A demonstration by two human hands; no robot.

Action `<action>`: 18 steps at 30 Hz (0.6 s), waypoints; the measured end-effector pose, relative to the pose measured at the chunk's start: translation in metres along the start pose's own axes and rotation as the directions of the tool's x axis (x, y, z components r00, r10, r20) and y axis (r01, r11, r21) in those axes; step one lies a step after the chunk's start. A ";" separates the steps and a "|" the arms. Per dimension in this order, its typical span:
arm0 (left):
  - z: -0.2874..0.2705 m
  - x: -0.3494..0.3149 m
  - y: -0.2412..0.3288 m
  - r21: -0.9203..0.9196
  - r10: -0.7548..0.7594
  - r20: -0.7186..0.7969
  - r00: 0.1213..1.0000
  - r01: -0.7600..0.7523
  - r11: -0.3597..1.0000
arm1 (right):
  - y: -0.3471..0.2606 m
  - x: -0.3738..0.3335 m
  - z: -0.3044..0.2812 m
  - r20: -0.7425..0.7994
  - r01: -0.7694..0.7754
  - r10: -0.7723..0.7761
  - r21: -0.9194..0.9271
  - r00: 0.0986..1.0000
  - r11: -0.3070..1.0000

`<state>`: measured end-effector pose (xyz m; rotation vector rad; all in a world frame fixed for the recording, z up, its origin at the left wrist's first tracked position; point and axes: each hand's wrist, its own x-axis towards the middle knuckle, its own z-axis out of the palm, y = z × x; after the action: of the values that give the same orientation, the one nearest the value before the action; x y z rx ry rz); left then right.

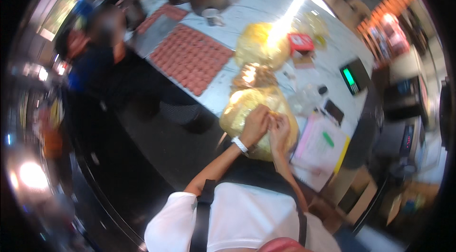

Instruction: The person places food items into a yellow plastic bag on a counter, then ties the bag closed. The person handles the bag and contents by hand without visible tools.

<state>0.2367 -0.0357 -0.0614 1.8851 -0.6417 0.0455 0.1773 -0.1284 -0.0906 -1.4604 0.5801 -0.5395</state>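
Note:
Close to the front edge of the table, a large translucent yellow plastic bag (pixel 282 100) sits right under both hands. My left hand (pixel 255 122), with a white band at its wrist, is closed with its fingertips together. Against it, my right hand (pixel 280 130) is also closed in a pinch. A small orange-yellow bit (pixel 273 114) shows between the fingertips; blur hides what it is. Just beyond the bag lies a shiny brownish heap (pixel 254 77), and behind that stands a second yellow bag (pixel 259 45).
Left of the bags lies a tray with rows of reddish round pieces (pixel 190 57). Rightward are a red box (pixel 300 43), a scale with a green display (pixel 352 77), a phone (pixel 334 111) and papers with a green pen (pixel 327 139). A person (pixel 102 57) is at the left.

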 end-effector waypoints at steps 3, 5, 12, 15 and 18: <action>-0.001 -0.001 -0.007 -0.078 -0.049 0.081 0.996 0.055 0.995 | -0.002 -0.002 0.001 -0.029 -0.001 -0.004 -0.174 1.000 0.985; -0.004 -0.001 -0.009 -0.125 -0.017 0.093 0.996 0.029 0.992 | -0.005 -0.005 0.005 -0.076 0.003 -0.021 -0.220 0.997 0.975; -0.006 0.006 -0.012 -0.248 -0.051 0.162 0.985 0.091 0.964 | -0.014 0.001 0.011 -0.185 -0.028 0.024 -0.022 0.983 0.999; -0.007 0.008 -0.013 -0.143 -0.063 0.196 0.979 0.092 0.985 | -0.015 0.002 0.010 -0.166 -0.027 0.030 0.018 0.986 0.999; -0.006 0.008 -0.009 -0.126 -0.104 0.165 0.981 0.125 0.984 | -0.018 0.003 0.010 -0.137 -0.091 0.101 0.076 0.985 0.993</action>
<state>0.2492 -0.0310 -0.0642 1.8019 -0.6254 -0.2191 0.1862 -0.1231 -0.0728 -1.3282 0.7326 -0.5842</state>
